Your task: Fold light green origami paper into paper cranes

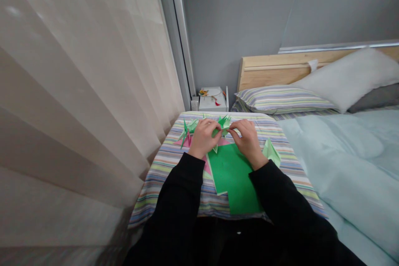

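Note:
Both hands meet over the far half of a small table, their fingertips pinched on a small folded piece of green paper (225, 130). My left hand (205, 135) grips its left side, and my right hand (247, 139) pinches the right side between thumb and forefinger. Flat green paper sheets (238, 170) lie below the hands, overlapping pink paper (207, 168). Folded green paper cranes (185, 134) stand by the left hand, and more green folded points (223, 120) rise behind the fingers. Beside my right wrist is a pale green folded paper piece (271, 152).
A striped cloth (170, 166) covers the table. A beige curtain (93, 91) hangs close on the left. To the right is a bed with a pale blue quilt (349, 153) and a striped pillow (283, 99). A white bedside cabinet (212, 103) stands beyond the table.

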A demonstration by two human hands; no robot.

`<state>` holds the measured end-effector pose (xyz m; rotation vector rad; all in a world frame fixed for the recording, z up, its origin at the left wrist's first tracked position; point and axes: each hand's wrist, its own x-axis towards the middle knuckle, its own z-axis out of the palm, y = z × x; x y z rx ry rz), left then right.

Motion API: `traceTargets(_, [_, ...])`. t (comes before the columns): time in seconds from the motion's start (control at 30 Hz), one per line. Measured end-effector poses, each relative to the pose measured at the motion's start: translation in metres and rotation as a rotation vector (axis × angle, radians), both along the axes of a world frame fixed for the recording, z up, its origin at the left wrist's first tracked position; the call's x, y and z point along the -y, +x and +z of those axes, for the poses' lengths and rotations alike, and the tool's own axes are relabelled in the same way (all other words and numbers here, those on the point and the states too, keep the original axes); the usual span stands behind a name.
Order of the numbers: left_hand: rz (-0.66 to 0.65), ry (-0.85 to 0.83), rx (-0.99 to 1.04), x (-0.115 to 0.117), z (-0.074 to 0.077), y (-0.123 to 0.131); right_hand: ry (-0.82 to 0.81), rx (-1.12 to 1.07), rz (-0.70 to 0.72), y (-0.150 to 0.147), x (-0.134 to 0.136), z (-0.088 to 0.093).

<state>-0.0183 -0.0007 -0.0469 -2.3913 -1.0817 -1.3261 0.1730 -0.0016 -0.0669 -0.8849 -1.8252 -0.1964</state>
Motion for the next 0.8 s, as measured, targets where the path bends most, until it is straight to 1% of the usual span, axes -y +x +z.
traceTargets(0.27, [-0.031, -0.067, 0.08, 0.0019, 0.0004, -0.0012, -0.001, -0.063, -0.014, 0.0014, -0.0006, -0.0008])
traceTargets(0.43, [-0.057, -0.067, 0.07, 0.0007, 0.0003, -0.0011, -0.001, -0.08, -0.011, 0.0013, -0.001, -0.002])
traceTargets(0.8, [-0.037, -0.048, 0.12, 0.0003, 0.0018, 0.0026, -0.012, -0.087, -0.006, 0.0006, 0.0004, 0.001])
